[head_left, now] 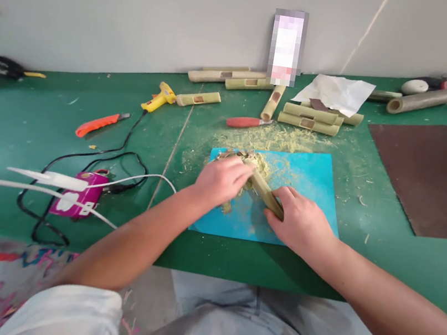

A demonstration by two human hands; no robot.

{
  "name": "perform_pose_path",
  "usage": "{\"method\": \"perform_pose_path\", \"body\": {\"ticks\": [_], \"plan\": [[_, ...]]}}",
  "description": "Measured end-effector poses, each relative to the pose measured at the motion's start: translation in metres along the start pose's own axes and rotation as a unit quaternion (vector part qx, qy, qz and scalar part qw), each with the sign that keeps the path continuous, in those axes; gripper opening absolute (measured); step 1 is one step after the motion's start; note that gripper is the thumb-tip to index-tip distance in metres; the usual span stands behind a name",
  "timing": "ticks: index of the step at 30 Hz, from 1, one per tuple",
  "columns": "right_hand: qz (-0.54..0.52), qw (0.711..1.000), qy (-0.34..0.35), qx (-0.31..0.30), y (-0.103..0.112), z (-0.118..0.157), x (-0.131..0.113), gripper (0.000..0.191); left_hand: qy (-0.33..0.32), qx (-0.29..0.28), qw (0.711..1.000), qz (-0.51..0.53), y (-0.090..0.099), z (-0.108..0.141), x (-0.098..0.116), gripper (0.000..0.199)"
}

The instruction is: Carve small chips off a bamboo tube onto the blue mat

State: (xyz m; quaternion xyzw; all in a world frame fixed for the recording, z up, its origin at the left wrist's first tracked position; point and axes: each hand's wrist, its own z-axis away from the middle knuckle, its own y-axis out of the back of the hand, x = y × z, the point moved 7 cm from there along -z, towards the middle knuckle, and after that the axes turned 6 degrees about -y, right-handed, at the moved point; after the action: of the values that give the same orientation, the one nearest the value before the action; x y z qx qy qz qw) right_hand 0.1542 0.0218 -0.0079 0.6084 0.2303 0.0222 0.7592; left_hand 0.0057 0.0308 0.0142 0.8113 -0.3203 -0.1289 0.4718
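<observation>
A light green bamboo piece (261,187) lies slanted over a blue sheet (310,175) strewn with shavings. Its near end is gripped by my right hand (298,215), fingers wrapped round it. My left hand (225,179) is closed at the far end, with its fingertips on or beside the bamboo; whether it grips the piece or something small is hidden. A heap of shavings and chips (263,165) lies just beyond the left fingers. Behind the sheet rests a red-handled tool (247,122).
Several cut bamboo pieces (308,124) lie at the back, near a phone (287,45) and white paper (333,93). Leftward are an orange cutter (99,125), a yellow corded tool (158,99), a purple power block (83,194) and cables. A brown sheet (435,179) lies right.
</observation>
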Motion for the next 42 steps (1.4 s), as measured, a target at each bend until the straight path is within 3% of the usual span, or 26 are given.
{"method": "perform_pose_path", "body": {"ticks": [2, 6, 10, 14, 18, 22, 26, 32, 38, 42], "plan": [[0.000, 1.000, -0.004, -0.001, 0.000, 0.000, 0.000, 0.019, 0.006, 0.019, 1.000, -0.018, 0.003, 0.000, 0.002, 0.029], [-0.001, 1.000, 0.002, -0.002, 0.000, 0.000, 0.000, 0.019, -0.039, -0.024, 0.998, 0.035, -0.004, 0.000, 0.010, 0.028], [-0.002, 1.000, -0.005, 0.006, 0.000, 0.000, 0.001, 0.020, 0.002, 0.027, 1.000, -0.016, 0.003, 0.000, 0.001, 0.028], [0.000, 1.000, -0.002, -0.002, -0.001, 0.001, 0.001, 0.020, -0.027, -0.020, 0.999, 0.021, -0.004, 0.000, 0.004, 0.029], [-0.002, 1.000, -0.001, 0.002, 0.000, 0.001, 0.000, 0.020, 0.022, 0.011, 1.000, -0.014, 0.001, 0.000, -0.009, 0.028], [0.000, 1.000, 0.001, -0.002, -0.001, 0.001, 0.000, 0.020, -0.006, -0.009, 1.000, 0.006, -0.003, 0.000, -0.004, 0.028], [-0.004, 1.000, -0.003, 0.003, -0.001, 0.000, 0.002, 0.020, 0.011, 0.015, 1.000, -0.010, 0.000, 0.000, -0.006, 0.028], [-0.007, 1.000, 0.002, 0.001, -0.001, 0.001, 0.001, 0.019, 0.006, 0.000, 1.000, 0.019, -0.002, -0.001, -0.008, 0.028], [-0.006, 1.000, 0.003, -0.003, -0.002, 0.001, 0.001, 0.020, -0.016, -0.027, 0.998, 0.049, -0.004, 0.000, 0.007, 0.027], [-0.009, 1.000, 0.009, 0.011, 0.001, 0.001, 0.001, 0.022, 0.028, 0.008, 0.999, 0.040, 0.001, 0.001, -0.008, 0.026]]}}
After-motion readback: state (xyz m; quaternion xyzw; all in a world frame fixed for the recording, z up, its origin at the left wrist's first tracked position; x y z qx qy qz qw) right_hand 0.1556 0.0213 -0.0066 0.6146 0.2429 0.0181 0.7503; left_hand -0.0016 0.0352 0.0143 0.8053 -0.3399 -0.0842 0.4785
